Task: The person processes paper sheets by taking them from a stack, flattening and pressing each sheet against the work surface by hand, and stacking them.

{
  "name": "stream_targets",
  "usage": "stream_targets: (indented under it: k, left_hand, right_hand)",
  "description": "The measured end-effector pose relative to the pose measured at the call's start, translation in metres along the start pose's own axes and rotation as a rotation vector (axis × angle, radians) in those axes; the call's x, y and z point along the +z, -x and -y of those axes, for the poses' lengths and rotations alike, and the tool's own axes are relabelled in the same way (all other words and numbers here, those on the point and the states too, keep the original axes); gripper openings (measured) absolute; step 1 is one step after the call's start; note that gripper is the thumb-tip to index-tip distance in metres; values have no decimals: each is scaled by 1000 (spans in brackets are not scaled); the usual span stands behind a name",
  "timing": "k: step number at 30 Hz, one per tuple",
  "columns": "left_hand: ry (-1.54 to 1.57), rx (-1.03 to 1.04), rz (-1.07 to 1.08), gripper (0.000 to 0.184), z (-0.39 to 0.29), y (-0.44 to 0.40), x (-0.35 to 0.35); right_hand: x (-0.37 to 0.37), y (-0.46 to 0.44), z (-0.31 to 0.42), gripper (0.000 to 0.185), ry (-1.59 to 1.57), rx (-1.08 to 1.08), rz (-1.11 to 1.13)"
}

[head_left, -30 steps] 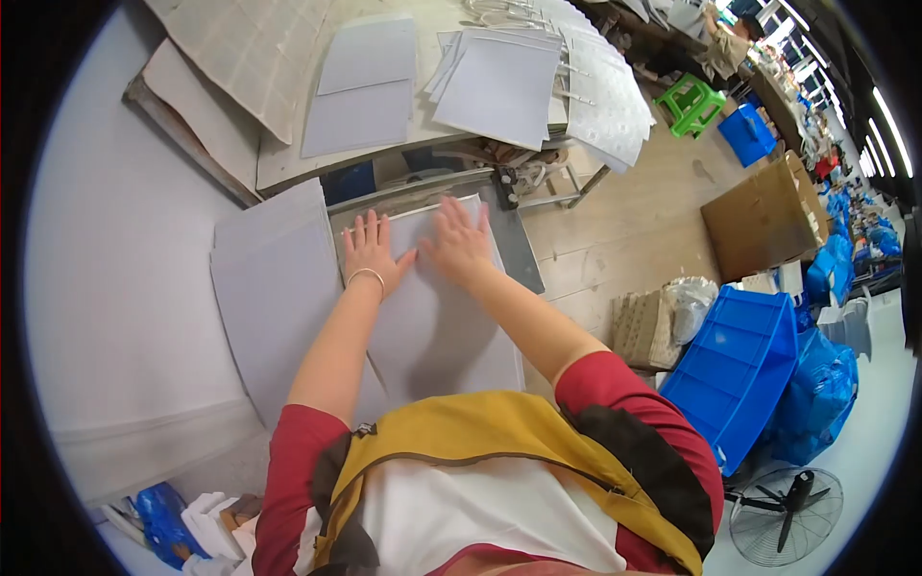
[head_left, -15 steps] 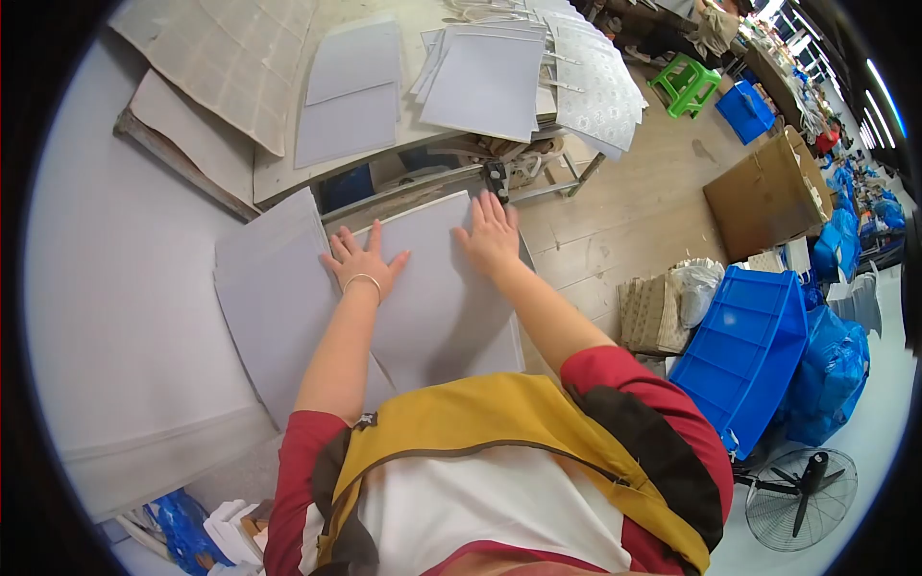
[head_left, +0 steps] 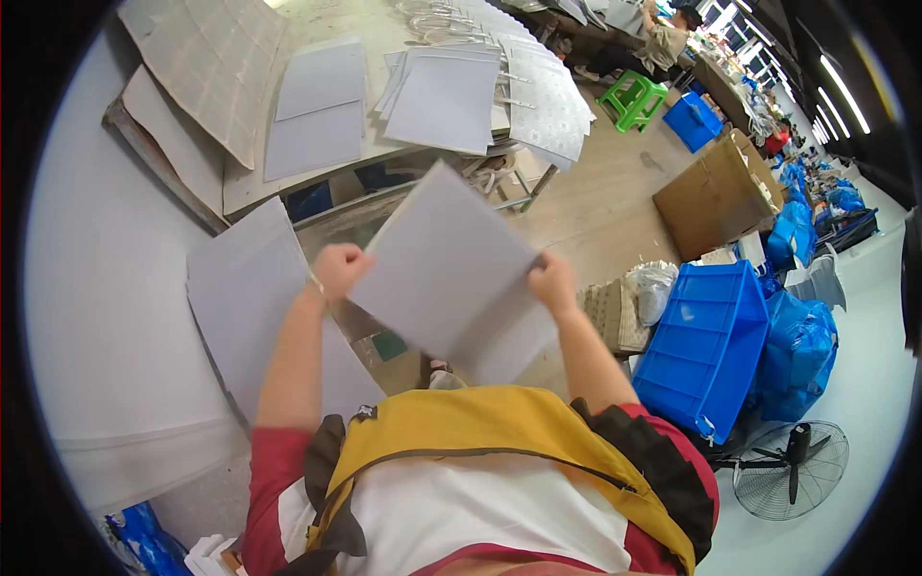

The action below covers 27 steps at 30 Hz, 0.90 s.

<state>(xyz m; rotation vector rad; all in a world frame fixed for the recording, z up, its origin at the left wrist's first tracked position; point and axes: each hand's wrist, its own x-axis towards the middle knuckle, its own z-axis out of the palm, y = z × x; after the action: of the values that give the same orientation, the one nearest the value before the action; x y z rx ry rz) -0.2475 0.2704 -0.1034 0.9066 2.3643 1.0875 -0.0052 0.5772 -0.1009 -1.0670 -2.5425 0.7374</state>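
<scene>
A large pale grey sheet (head_left: 447, 259) hangs tilted in front of my body, one corner pointing up and away. My left hand (head_left: 341, 271) is closed on its left edge, and my right hand (head_left: 551, 283) pinches the right edge. Below it the sheet bends or overlaps another pale panel; blur keeps me from telling which. To the left of my left hand lies a stack of similar pale sheets (head_left: 254, 278). Floor and a small green patch (head_left: 389, 346) show under the lifted sheet.
Ahead, a worktable (head_left: 245, 182) carries pale sheets (head_left: 447, 101) and a fanned row of patterned white pieces (head_left: 547, 120). On the right are a cardboard box (head_left: 711, 197), a blue crate (head_left: 696, 336) and a standing fan (head_left: 792, 470). Another person (head_left: 665, 43) sits beyond a green stool (head_left: 634, 99).
Both hands lay flat on the sheet before; now they grip its edges, and it has been raised and turned. The view has shifted slightly to the right.
</scene>
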Motion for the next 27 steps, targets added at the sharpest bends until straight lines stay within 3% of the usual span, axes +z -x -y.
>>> stream_targets:
  k: [1, 3, 5, 7, 8, 9, 11, 13, 14, 16, 18, 20, 21, 23, 24, 26, 27]
  left_hand:
    - [178, 60, 31, 25, -4, 20, 5]
    - [437, -185, 273, 18, -24, 65, 20]
    - [320, -190, 365, 25, -25, 106, 59]
    - [304, -32, 514, 32, -53, 142, 70]
    - [304, 35, 577, 31, -58, 158, 71]
    - [285, 45, 620, 31, -59, 173, 69]
    - [234, 31, 704, 30, -53, 200, 58]
    - [147, -73, 739, 30, -32, 217, 36]
    - [86, -137, 756, 30, -22, 225, 23]
    - [226, -319, 648, 30, -5, 224, 7]
    - [708, -320, 297, 30, -2, 207, 6]
    - [254, -156, -27, 29, -18, 145, 5]
    - [265, -167, -91, 31, -48, 113, -4]
    - [-256, 200, -332, 47, -2, 44, 27]
    - [-250, 207, -332, 47, 8, 26, 35]
    - [-641, -148, -143, 66, 16, 1, 47]
    - [-633, -142, -138, 66, 15, -2, 49]
  right_hand:
    - [-12, -21, 4, 14, 75, -90, -131]
    - [-42, -58, 42, 7, 285, -331, -237]
    - [-40, -76, 97, 2, 300, -598, -412]
    - [0, -89, 134, 9, 234, -915, -413]
    - [34, -88, 148, 34, 224, -984, -376]
    - [56, -73, 164, 59, 233, -913, -205]
    - [128, -70, 149, 71, 399, -759, 133]
    - [144, -45, 146, 70, 385, -576, 399]
    - [150, -38, 149, 69, 346, -548, 387]
    - [155, -23, 154, 68, 337, -517, 386]
    - [154, -18, 156, 66, 337, -487, 345]
    - [153, -13, 159, 67, 340, -472, 357]
    - [152, -14, 161, 67, 346, -454, 358]
    - [153, -8, 161, 67, 363, -478, 364]
    - [154, -5, 161, 68, 375, -493, 374]
    - [146, -11, 159, 70, 382, -504, 406]
    - [139, -18, 158, 72, 376, -522, 456]
